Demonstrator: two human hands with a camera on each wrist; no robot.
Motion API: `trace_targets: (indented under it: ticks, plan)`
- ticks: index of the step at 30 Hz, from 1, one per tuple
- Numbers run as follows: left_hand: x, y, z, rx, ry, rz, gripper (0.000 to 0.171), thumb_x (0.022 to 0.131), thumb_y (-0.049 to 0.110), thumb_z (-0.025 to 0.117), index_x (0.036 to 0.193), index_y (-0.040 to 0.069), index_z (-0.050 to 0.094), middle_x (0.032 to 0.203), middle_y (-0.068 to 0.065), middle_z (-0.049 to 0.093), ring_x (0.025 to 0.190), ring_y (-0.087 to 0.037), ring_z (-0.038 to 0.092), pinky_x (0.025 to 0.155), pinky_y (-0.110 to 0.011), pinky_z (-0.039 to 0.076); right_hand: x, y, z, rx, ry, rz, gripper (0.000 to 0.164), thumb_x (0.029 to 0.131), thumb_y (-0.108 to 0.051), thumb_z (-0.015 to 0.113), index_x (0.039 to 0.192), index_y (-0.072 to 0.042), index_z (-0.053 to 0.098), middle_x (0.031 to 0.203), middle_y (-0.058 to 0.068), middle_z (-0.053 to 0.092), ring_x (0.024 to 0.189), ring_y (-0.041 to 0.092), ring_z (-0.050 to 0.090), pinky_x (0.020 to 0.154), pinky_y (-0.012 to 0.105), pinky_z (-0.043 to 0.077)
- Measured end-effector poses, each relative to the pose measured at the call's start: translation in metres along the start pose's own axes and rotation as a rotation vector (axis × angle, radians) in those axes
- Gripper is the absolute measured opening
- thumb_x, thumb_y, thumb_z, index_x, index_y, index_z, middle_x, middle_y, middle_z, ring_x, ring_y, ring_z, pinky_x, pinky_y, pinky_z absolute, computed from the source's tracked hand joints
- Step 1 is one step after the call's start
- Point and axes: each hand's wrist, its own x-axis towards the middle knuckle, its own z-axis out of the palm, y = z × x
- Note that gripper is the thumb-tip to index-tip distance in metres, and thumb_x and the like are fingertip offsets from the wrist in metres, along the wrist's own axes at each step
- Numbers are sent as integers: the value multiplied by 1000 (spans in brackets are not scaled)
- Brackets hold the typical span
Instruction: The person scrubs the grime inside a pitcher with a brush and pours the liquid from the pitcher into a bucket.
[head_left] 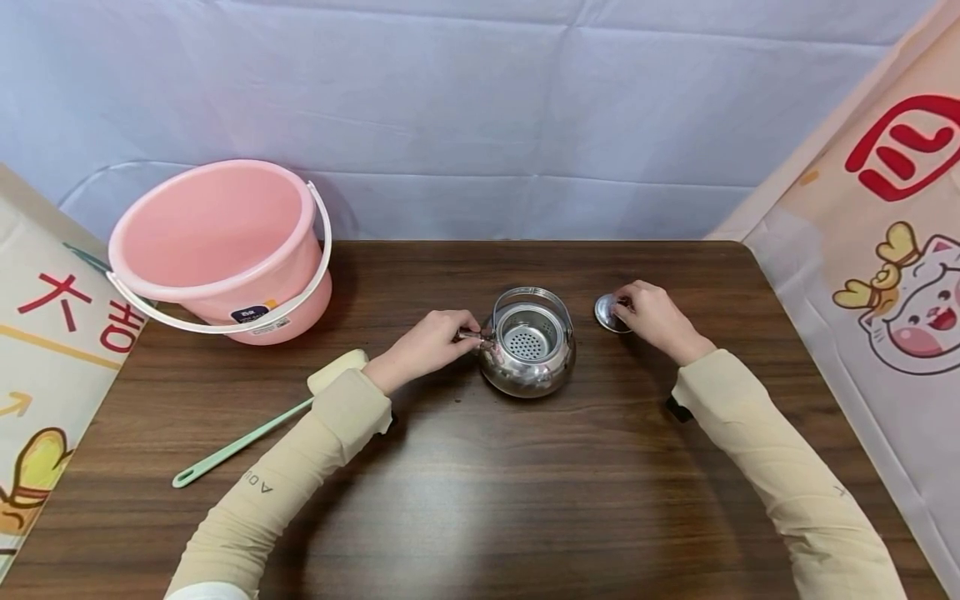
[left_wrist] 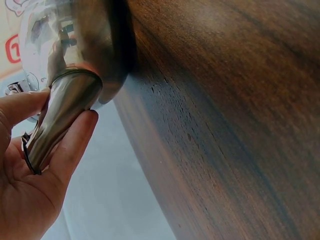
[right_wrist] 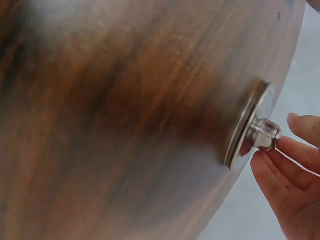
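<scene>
A shiny steel teapot (head_left: 527,379) stands on the table with its top uncovered, its wire handle upright and a perforated strainer (head_left: 527,342) inside. My left hand (head_left: 429,346) pinches the teapot's spout (left_wrist: 65,107) between thumb and fingers, coming from the left. To the right of the pot, the round steel lid (head_left: 606,314) lies knob up on the table. My right hand (head_left: 660,321) is at the lid, fingertips touching its knob (right_wrist: 265,134). In the right wrist view the thumb stands apart from that knob.
A pink bucket (head_left: 225,292) with a white handle stands at the back left. A brush-like tool with a cream head (head_left: 337,369) and green handle (head_left: 240,442) lies partly behind my left forearm. A pale cloth (head_left: 450,100) hangs behind the table.
</scene>
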Motion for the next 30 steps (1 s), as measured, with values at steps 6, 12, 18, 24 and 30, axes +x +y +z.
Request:
trace_targets:
  ticks: [6,12,18,24,30]
  plan:
    - [1,0,0,-3,-6,0,16,88,16,60,98,3,63,94,-8,65,79,-14,60,70,-27,47,1,-5,-9,-3,32,4,25,91,-12,52,106,8,58,104,24,55,93,35,55,75,47,44]
    - [0,0,0,-3,-8,-2,17,88,16,60,98,3,63,94,-8,65,80,-14,60,70,-27,48,1,-12,-15,-3,67,-20,24,90,-12,54,106,5,59,104,21,56,91,32,56,75,46,44]
    - [0,1,-1,0,-14,-7,18,89,17,59,99,3,63,94,-8,65,81,-14,60,70,-27,48,-4,-23,-19,14,74,-41,26,90,-14,54,108,4,60,107,19,57,97,33,55,79,47,43]
    - [0,2,-2,6,-17,-6,18,88,17,60,99,3,63,95,-8,65,81,-14,60,70,-27,48,-10,-38,-20,45,101,-92,24,91,-15,54,107,3,60,107,17,57,98,33,55,80,47,43]
    - [0,2,-2,3,-13,-2,17,88,16,60,99,3,62,95,-9,65,81,-15,60,71,-27,48,-13,-47,-21,52,129,-158,23,92,-15,54,106,1,61,106,16,58,96,31,56,76,45,44]
